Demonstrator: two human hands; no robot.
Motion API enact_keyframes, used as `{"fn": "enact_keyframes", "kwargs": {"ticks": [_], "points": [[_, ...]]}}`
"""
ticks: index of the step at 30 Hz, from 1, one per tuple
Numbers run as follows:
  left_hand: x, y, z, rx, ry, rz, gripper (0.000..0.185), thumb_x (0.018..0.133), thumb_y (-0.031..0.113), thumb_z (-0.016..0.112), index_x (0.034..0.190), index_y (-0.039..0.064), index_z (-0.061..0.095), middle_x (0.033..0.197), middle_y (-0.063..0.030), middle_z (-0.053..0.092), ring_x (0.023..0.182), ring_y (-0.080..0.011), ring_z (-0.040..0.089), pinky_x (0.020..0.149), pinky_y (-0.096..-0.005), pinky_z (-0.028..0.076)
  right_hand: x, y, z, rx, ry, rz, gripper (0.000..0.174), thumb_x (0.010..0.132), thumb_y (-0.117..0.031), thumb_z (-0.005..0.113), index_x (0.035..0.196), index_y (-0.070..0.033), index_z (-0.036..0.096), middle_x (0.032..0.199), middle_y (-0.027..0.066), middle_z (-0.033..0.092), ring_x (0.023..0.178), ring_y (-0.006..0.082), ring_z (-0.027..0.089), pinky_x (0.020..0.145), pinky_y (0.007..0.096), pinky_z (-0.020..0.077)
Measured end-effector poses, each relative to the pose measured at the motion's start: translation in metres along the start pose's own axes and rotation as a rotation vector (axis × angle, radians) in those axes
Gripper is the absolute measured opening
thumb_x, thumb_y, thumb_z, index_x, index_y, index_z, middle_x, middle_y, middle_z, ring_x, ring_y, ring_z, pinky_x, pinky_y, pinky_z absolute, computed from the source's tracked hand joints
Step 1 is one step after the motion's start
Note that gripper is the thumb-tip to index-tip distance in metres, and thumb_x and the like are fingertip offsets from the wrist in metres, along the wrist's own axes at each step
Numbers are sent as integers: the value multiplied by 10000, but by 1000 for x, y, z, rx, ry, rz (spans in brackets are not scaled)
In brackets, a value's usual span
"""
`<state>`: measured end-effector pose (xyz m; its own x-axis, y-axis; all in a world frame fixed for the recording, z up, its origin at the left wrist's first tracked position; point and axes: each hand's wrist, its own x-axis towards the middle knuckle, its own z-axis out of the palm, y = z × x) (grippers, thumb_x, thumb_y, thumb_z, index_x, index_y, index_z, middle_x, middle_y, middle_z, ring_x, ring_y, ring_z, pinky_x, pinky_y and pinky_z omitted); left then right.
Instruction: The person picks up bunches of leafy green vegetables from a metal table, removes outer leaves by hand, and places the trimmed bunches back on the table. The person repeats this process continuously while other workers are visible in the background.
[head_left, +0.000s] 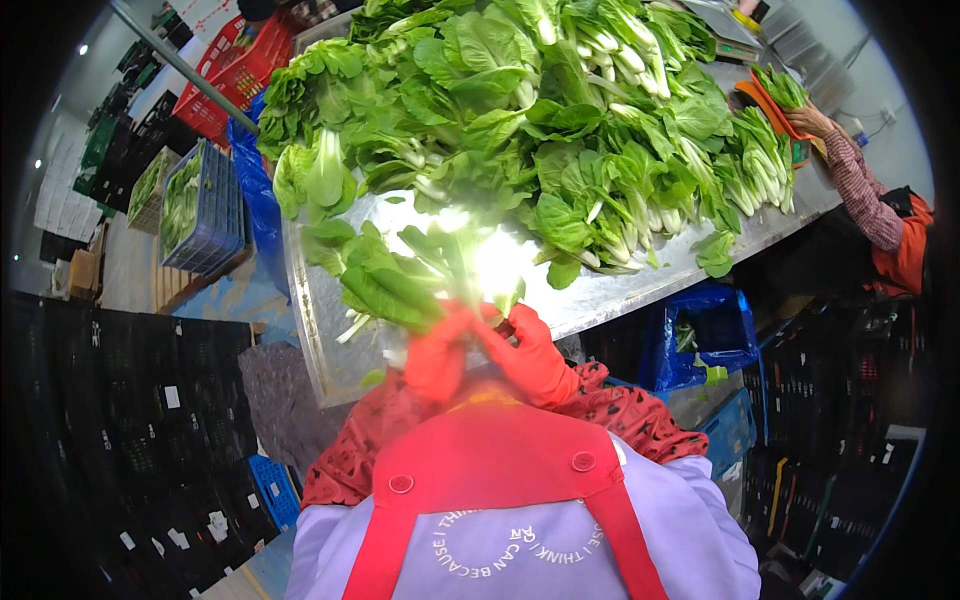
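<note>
My left hand (437, 358), in an orange-red rubber glove, grips the base of a bunch of leafy greens (386, 277) whose broad leaves fan out up and to the left. My right hand (531, 358), gloved alike, is close against it with thumb and fingers pinched. A small green leaf (510, 298) stands out from its fingertips. Glare and blur hide exactly where the fingers meet the stems. Both hands are over the near edge of a metal table (600, 289). Beyond them lies a big heap of bok choy-like greens (480, 112) with white stalks.
Below the table's right edge sits a blue-lined bin (697, 334) with leaf scraps. At the right a co-worker's hand (810, 118) holds greens in an orange tray (769, 109) by a scale. Crates of greens (199, 210) stand left; black crates (135, 420) are stacked nearby.
</note>
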<state>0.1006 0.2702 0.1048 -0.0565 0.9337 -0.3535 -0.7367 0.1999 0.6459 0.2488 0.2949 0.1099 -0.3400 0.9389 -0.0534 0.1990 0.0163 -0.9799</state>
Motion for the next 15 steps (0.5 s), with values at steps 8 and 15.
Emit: {"fn": "enact_keyframes", "kwargs": {"ticks": [8,15], "points": [[-6,7,-18,-86,118,116,248,836,16,587,1076,53,532,983,-89,597,885,-217,597,846,-365,497,-7,13,19,140,-71,-119,225,867,-142,660,1064,-34,646,816,125,601,780,237,595,701,339,478],[-18,31,-63,52,308,244,269,856,46,627,1111,85,553,961,-17,575,895,-160,565,792,-311,485,25,22,4,-434,-204,134,346,858,-281,665,1041,5,601,737,133,646,657,241,637,592,338,488]]}}
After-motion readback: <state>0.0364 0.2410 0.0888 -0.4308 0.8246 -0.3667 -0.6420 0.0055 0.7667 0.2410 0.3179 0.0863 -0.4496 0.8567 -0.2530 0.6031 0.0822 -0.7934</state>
